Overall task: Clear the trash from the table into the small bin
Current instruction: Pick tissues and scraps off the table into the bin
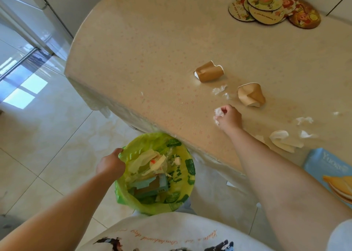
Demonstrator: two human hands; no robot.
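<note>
A small bin lined with a green-yellow bag stands on the floor at the table's near edge, holding cardboard and wrappers. My left hand grips the bag's left rim. My right hand rests on the table, its fingers curled round a white crumpled tissue. Two crushed brown paper cups lie beyond it: one farther back, one to the right. Small tissue scraps lie between them. More scraps and a flattened pale cup lie right of my forearm.
The table has a beige cloth with rounded edge. A stack of round picture coasters sits at the far right. A blue biscuit packet lies at the near right edge. Tiled floor spreads to the left.
</note>
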